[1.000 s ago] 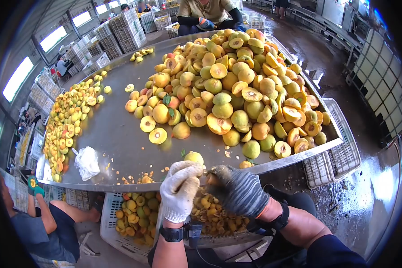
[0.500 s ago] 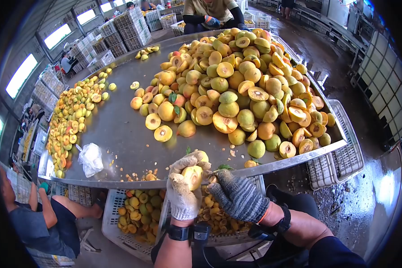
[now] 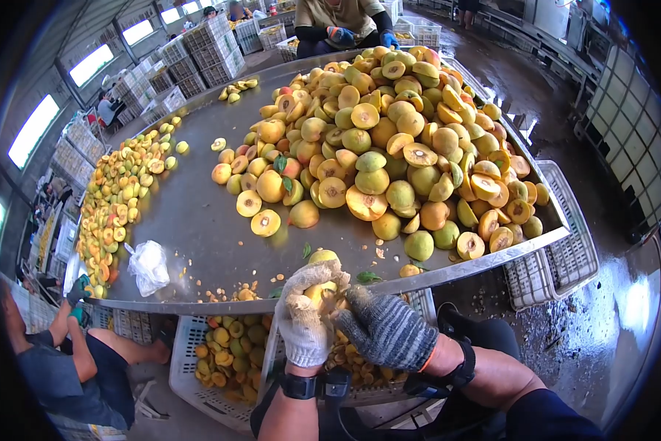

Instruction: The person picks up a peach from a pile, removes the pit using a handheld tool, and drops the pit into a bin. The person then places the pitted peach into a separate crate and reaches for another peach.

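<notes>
In my left hand (image 3: 305, 312), which wears a cream knitted glove, is a yellow peach half (image 3: 318, 292), mostly covered by my fingers. A second rounded piece of peach (image 3: 323, 256) shows above the same glove. My right hand (image 3: 391, 327), in a grey striped glove, is closed and its fingertips meet the fruit in my left hand. Whatever sits in those right fingers is hidden. Both hands are at the near edge of the metal table (image 3: 198, 213), in front of a large heap of whole and cut peaches (image 3: 389, 147).
Below the table edge stand a crate of peaches (image 3: 191, 360) and one with peach scraps (image 3: 360, 360). Cut peaches (image 3: 117, 198) line the table's left side, near a white plastic bag (image 3: 148, 268). People (image 3: 51, 360) sit at left and across the table (image 3: 338, 22).
My left fingers have closed further over the peach half, and my right fingertips have moved in against it. The person at left has raised a gloved hand to the table edge.
</notes>
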Motion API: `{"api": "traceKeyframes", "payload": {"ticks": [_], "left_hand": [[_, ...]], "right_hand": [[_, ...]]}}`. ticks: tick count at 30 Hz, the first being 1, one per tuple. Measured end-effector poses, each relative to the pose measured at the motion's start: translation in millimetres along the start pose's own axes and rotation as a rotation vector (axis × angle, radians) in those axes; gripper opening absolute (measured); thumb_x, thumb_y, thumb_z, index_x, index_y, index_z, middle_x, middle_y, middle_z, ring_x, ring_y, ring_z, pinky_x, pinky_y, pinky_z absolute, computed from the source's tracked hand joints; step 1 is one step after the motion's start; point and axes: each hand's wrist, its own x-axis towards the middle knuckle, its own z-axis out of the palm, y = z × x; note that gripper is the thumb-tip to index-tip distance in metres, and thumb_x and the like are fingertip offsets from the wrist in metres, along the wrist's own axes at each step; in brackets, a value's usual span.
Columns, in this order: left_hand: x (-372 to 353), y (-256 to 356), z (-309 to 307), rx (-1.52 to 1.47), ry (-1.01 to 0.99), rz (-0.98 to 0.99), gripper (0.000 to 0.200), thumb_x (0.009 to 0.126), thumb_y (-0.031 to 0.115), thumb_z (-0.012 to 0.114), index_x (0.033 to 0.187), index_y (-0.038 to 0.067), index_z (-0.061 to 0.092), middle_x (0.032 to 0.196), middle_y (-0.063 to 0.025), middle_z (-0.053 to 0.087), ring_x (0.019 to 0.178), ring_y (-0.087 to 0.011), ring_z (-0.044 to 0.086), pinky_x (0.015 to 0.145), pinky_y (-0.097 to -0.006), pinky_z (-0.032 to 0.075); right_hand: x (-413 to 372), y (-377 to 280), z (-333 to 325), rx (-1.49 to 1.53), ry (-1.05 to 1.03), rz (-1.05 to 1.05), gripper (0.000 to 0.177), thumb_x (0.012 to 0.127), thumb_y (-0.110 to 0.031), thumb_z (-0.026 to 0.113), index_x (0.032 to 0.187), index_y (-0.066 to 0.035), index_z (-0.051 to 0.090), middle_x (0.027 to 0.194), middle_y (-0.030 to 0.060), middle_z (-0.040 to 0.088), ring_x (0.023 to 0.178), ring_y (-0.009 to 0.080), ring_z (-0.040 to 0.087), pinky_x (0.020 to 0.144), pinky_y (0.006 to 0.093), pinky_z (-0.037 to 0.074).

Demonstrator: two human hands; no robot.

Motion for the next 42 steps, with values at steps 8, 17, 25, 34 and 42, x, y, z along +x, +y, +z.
{"api": "traceKeyframes", "payload": {"ticks": [8, 17, 25, 34, 42], "left_hand": [[8.4, -1.1, -4.8, -0.395, 0.178, -0.064, 0.062, 0.098, 0.063, 0.045, 0.108, 0.005, 0.062, 0.111, -0.0169, 0.065, 0.1, -0.0321, 0.066, 0.089, -0.0478, 0.057], [1.8, 5.2, -3.2, 0.065, -0.004, 0.027, 0.068, 0.098, 0.061, 0.051, 0.123, -0.002, 0.056, 0.124, -0.0168, 0.063, 0.113, -0.0262, 0.063, 0.1, -0.0394, 0.051], [0.8, 2.9, 4.6, -0.045, 0.035, -0.012, 0.077, 0.096, 0.061, 0.054, 0.136, -0.005, 0.051, 0.127, -0.0171, 0.063, 0.114, -0.0257, 0.062, 0.1, -0.0388, 0.051], [8.6, 0.6, -7.1, -0.282, 0.141, -0.064, 0.072, 0.094, 0.068, 0.046, 0.132, 0.007, 0.056, 0.134, -0.0174, 0.059, 0.111, -0.0306, 0.064, 0.097, -0.0476, 0.054], [4.3, 4.4, -5.1, -0.281, 0.061, -0.092, 0.07, 0.09, 0.072, 0.048, 0.114, 0.006, 0.056, 0.121, -0.0187, 0.063, 0.104, -0.0358, 0.066, 0.093, -0.0514, 0.056]], "right_hand": [[4.7, 17.2, -20.7, 0.212, -0.183, -0.33, 0.035, 0.1, -0.032, 0.057, 0.112, 0.001, 0.061, 0.083, 0.0246, 0.065, 0.075, 0.0423, 0.065, 0.067, 0.0461, 0.051], [5.3, -10.0, -4.7, 0.11, 0.329, -0.161, 0.035, 0.09, -0.029, 0.069, 0.113, -0.003, 0.061, 0.081, 0.0193, 0.065, 0.076, 0.0407, 0.065, 0.065, 0.0468, 0.051], [14.8, 4.4, 3.1, -0.123, 0.179, -0.159, 0.021, 0.087, -0.028, 0.07, 0.097, -0.01, 0.066, 0.083, 0.0147, 0.066, 0.075, 0.0374, 0.066, 0.067, 0.046, 0.052], [8.1, 14.0, 4.7, 0.113, -0.043, -0.086, 0.036, 0.095, -0.027, 0.066, 0.119, 0.0, 0.058, 0.096, 0.021, 0.066, 0.084, 0.0382, 0.066, 0.075, 0.0453, 0.051], [2.6, 6.9, 24.9, -0.104, 0.137, -0.167, 0.042, 0.1, -0.03, 0.056, 0.12, 0.007, 0.053, 0.073, 0.0245, 0.062, 0.068, 0.0404, 0.064, 0.057, 0.0493, 0.048]]}}
